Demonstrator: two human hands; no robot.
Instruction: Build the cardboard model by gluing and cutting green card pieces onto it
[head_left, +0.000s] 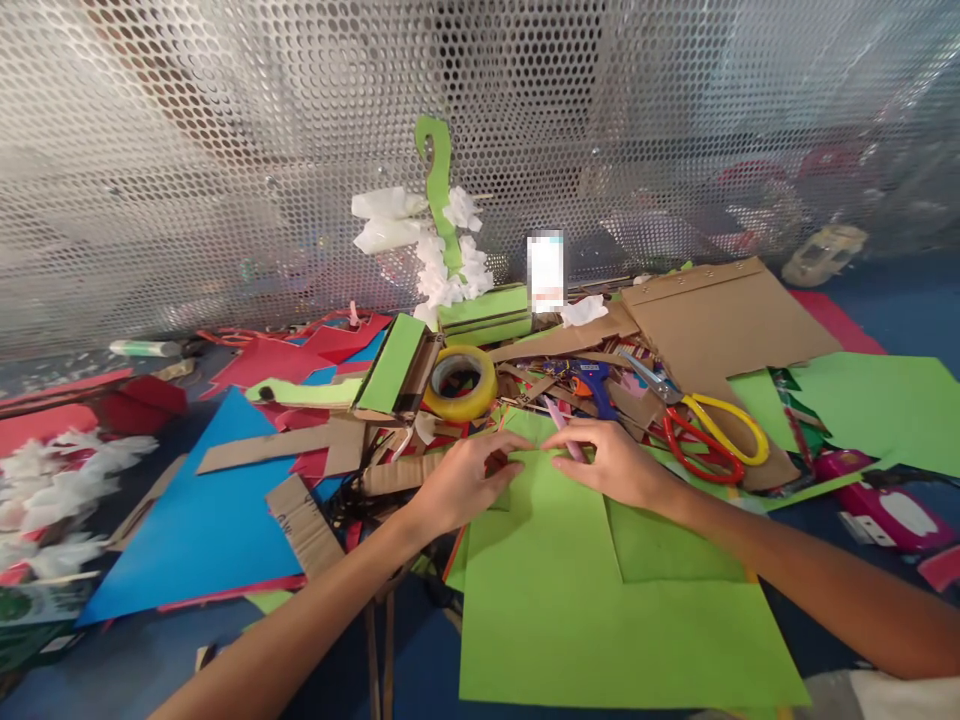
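My left hand (469, 478) rests on the far edge of a large light green paper sheet (600, 600), fingers curled and pressed down on it. My right hand (611, 462) lies beside it on the same sheet and is closed around a pink pen (559, 420) whose tip points away from me. The two hands almost touch at the fingertips. A smaller green piece (667, 545) lies on the sheet under my right wrist.
Yellow tape roll (461, 383), green-covered cardboard box (397, 370), blue-handled scissors (596, 385), red and yellow scissors (712, 435) and brown cardboard (720, 320) lie beyond my hands. Blue paper (202, 520) at left, pink stapler (885, 505) at right, perforated metal wall (225, 150) behind.
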